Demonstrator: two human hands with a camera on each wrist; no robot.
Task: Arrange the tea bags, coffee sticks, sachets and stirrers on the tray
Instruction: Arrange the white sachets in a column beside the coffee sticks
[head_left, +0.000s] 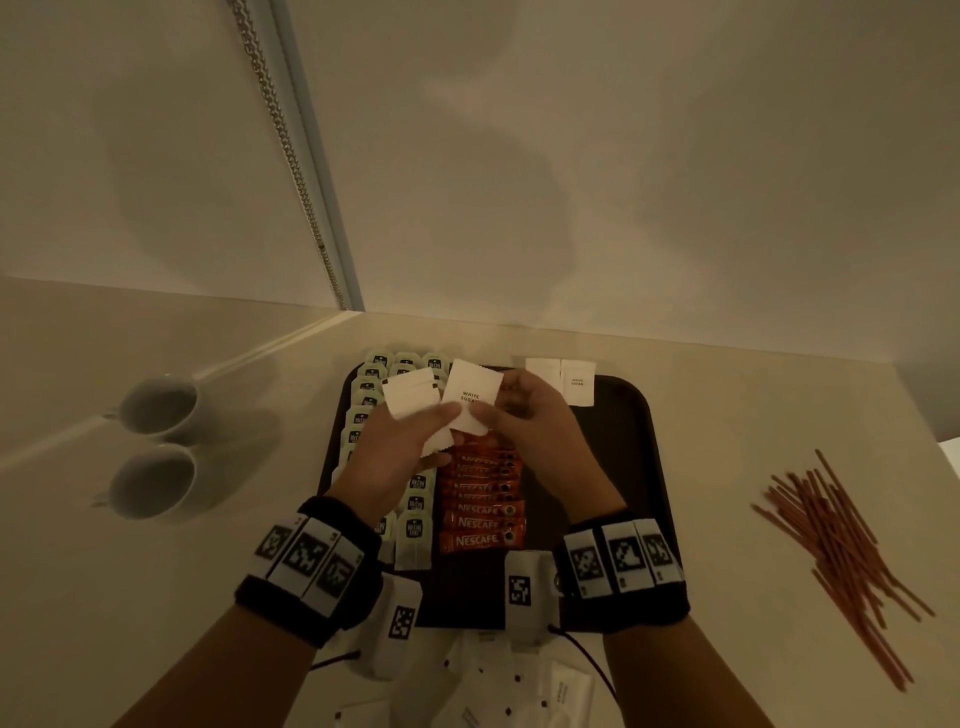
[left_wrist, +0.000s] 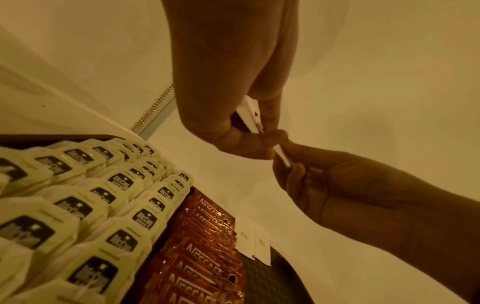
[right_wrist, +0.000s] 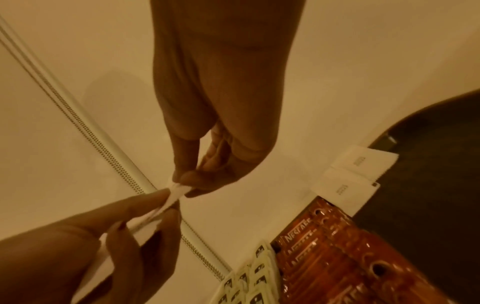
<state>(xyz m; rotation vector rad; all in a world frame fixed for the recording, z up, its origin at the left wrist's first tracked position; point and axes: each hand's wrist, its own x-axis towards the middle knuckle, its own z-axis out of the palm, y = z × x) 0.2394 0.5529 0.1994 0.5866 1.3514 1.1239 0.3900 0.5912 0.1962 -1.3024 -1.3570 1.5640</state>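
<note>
Flat white paper sugar sachets (head_left: 415, 396) are pinched by left hand (head_left: 400, 457) and right hand (head_left: 530, 421) above dark rectangular plastic tray (head_left: 636, 441).

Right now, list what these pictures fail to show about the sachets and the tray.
- Count of sachets in the left hand: overlapped, edge-on in both wrist views.
- Tray's near edge: head view, wristbands cover it.
- Loose sachets nearest the person: cut off by the frame bottom.
- Tea bags' middle rows: hidden under the left hand.

Pale wall (head_left: 571, 156), beige counter (head_left: 727, 415) — dim light
</note>
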